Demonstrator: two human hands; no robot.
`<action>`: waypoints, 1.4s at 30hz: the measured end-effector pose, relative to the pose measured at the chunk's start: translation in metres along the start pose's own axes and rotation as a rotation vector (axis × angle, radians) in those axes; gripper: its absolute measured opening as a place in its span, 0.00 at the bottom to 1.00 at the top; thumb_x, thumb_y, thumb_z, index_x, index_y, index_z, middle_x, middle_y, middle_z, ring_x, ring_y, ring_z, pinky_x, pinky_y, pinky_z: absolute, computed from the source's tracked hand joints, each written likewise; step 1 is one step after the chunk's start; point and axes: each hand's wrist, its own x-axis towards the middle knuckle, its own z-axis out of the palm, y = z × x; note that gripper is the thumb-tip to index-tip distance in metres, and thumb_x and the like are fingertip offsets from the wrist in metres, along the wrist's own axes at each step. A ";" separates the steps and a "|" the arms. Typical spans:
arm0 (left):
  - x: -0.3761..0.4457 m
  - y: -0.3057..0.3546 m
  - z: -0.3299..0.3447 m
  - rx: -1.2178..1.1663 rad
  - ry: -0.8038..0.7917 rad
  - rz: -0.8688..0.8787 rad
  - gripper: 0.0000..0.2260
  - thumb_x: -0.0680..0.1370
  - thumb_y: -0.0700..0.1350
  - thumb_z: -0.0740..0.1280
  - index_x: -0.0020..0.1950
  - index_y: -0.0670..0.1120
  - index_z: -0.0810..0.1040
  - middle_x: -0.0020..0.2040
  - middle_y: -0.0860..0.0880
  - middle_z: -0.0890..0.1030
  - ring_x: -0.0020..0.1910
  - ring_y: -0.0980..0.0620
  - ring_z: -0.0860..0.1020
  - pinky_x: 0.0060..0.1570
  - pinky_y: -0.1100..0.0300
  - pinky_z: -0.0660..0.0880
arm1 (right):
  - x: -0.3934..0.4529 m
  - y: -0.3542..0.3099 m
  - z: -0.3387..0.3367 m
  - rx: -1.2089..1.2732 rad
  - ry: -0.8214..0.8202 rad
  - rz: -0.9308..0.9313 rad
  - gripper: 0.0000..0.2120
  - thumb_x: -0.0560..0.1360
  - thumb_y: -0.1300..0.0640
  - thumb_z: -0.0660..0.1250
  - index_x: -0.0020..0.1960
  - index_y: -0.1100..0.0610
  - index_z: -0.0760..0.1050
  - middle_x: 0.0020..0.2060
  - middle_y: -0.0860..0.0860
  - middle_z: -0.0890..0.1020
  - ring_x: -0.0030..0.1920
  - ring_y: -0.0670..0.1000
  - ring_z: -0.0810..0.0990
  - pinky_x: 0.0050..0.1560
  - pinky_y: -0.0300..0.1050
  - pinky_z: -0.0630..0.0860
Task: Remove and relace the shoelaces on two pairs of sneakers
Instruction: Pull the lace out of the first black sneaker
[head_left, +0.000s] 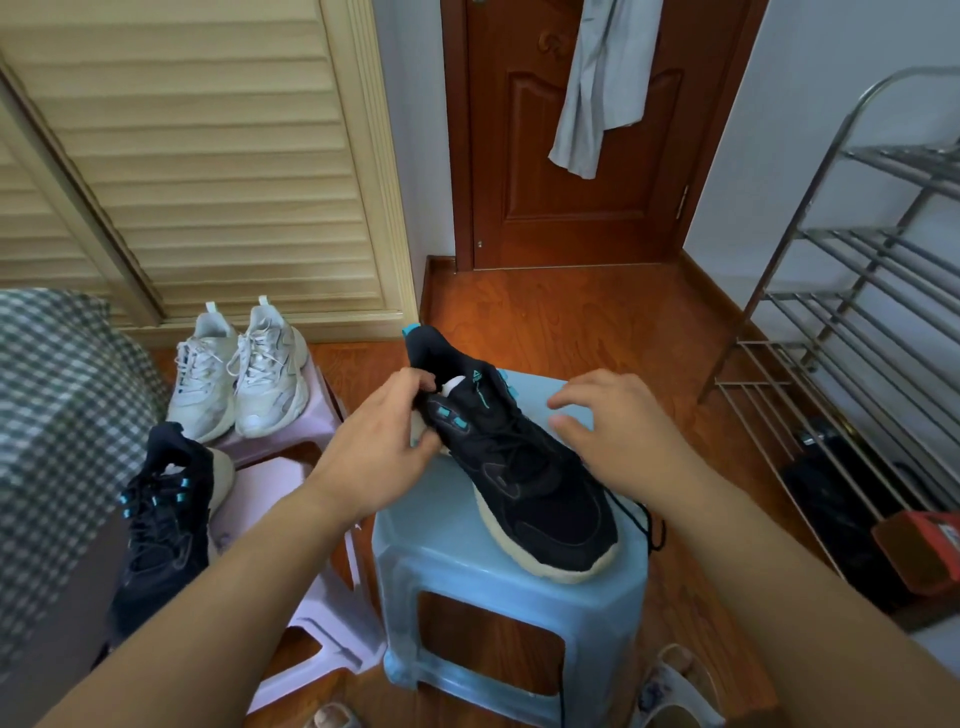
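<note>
A black sneaker (535, 483) with teal accents and a cream sole lies on a light blue plastic stool (498, 592), toe toward me. My left hand (387, 447) grips its collar and tongue at the near left side. Just right of the shoe hovers my right hand (618, 431), fingers spread and relaxed, holding nothing. A loose black lace (641, 519) trails off the shoe's right side. The second black sneaker (161, 525) rests on a pink stool at left. A white pair of sneakers (241, 374), laced, stands on another pink stool behind it.
A checked cloth (57, 431) covers the left edge. Pink stools (306, 613) crowd the left of the blue one. At right stand a metal shoe rack (852, 322) and a red box (924, 545). Behind are a wooden door (566, 156) and a louvred cupboard (208, 156).
</note>
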 end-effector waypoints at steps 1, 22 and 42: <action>-0.001 0.003 0.002 -0.005 0.007 -0.001 0.23 0.74 0.41 0.69 0.67 0.53 0.68 0.65 0.53 0.73 0.63 0.53 0.74 0.63 0.54 0.72 | 0.002 -0.007 0.005 0.024 -0.031 -0.002 0.11 0.79 0.47 0.67 0.59 0.48 0.82 0.59 0.46 0.80 0.64 0.51 0.73 0.62 0.44 0.67; -0.009 0.022 0.002 -0.353 -0.033 -0.123 0.21 0.77 0.41 0.69 0.68 0.55 0.71 0.65 0.60 0.71 0.65 0.69 0.68 0.63 0.73 0.64 | 0.031 -0.043 -0.106 0.920 -0.295 0.065 0.11 0.84 0.58 0.59 0.55 0.63 0.78 0.29 0.49 0.64 0.28 0.48 0.61 0.37 0.44 0.73; -0.006 0.009 0.006 -0.425 -0.029 -0.155 0.21 0.78 0.44 0.74 0.66 0.61 0.71 0.63 0.61 0.66 0.63 0.59 0.75 0.69 0.56 0.72 | 0.049 -0.044 -0.017 0.319 -0.083 -0.001 0.10 0.80 0.63 0.65 0.47 0.51 0.83 0.38 0.48 0.82 0.36 0.44 0.79 0.39 0.36 0.75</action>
